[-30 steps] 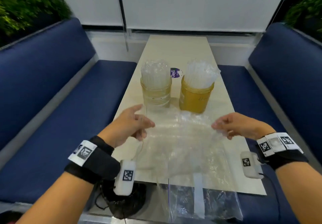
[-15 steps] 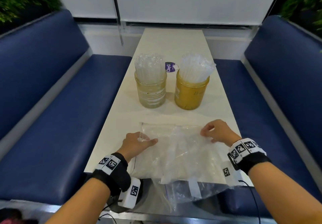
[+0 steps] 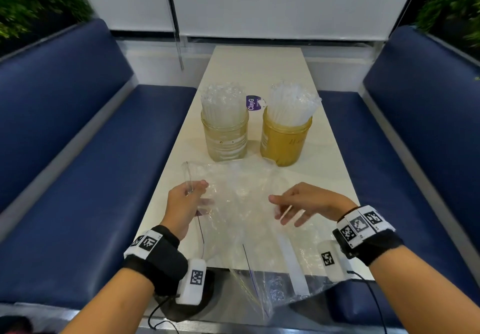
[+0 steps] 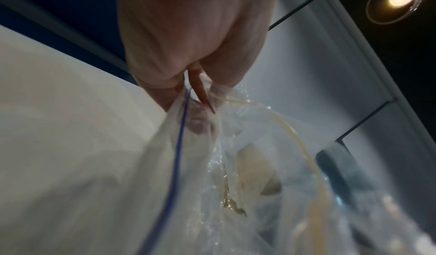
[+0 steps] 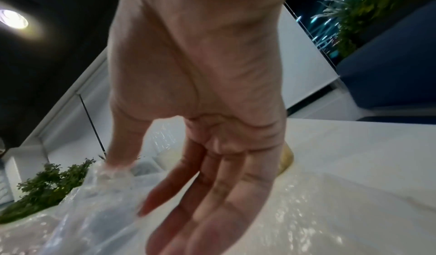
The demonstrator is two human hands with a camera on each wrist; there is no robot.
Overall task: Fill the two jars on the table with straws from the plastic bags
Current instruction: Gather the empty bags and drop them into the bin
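Observation:
Two jars stand mid-table, both packed with clear straws: a pale glass jar (image 3: 225,136) on the left and an amber jar (image 3: 284,140) on the right. Empty clear plastic bags (image 3: 241,214) lie crumpled on the near part of the table and hang over its front edge. My left hand (image 3: 191,193) pinches the bags' left edge between thumb and fingers; the left wrist view shows the plastic bag (image 4: 195,166) bunched under that pinch. My right hand (image 3: 288,209) hovers just over the bags with fingers spread and straight, holding nothing; its fingers (image 5: 212,193) reach toward the film.
The narrow cream table (image 3: 259,68) runs away from me between two blue bench seats (image 3: 91,164). A purple tag (image 3: 253,103) lies behind the jars. A black round object (image 3: 181,305) sits below the table's near left corner. Plants stand behind both benches.
My right hand has let go of the bag's right edge and opened above it. My left hand has kept its pinch, lifting the left edge slightly. The bags have slid a little toward me.

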